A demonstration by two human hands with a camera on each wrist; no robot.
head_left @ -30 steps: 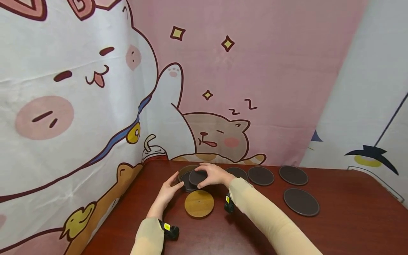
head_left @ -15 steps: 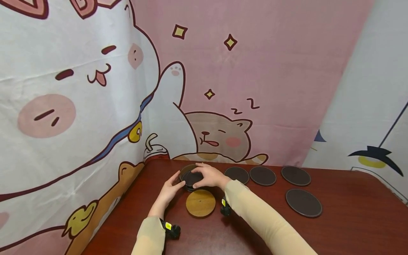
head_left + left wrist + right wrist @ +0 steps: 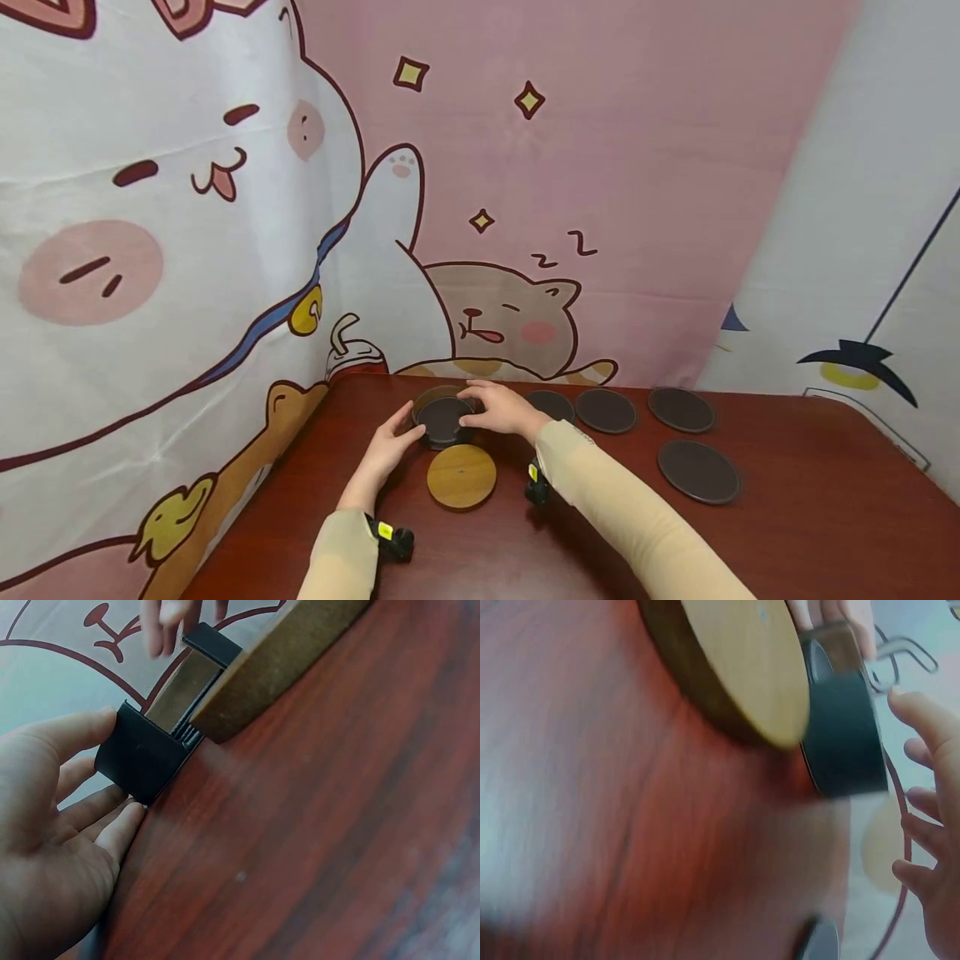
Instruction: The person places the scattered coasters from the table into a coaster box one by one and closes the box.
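A round, dark-walled coaster holder (image 3: 435, 391) with a brown inner side stands near the table's back edge. Inside it lies a round black coaster (image 3: 442, 419). My left hand (image 3: 381, 460) grips the holder's left side, thumb and fingers on its black wall (image 3: 142, 754) in the left wrist view. On the right, my right hand (image 3: 504, 410) hovers beside the holder with its fingers loosely bent. The right wrist view shows those fingers apart from the holder, with nothing between them. A thick round wooden disc (image 3: 461, 477) lies just in front.
Two black coasters lie to the right along the back: a partly covered coaster (image 3: 553, 404) and its neighbour (image 3: 606, 411). Farther right are another coaster (image 3: 681, 410) and a nearer one (image 3: 698, 472). A printed cartoon cloth (image 3: 630, 167) hangs behind the table (image 3: 525, 550).
My right hand has lowered a black coaster into the holder and let go, its fingers drawing off to the right. My left hand has stayed at the holder.
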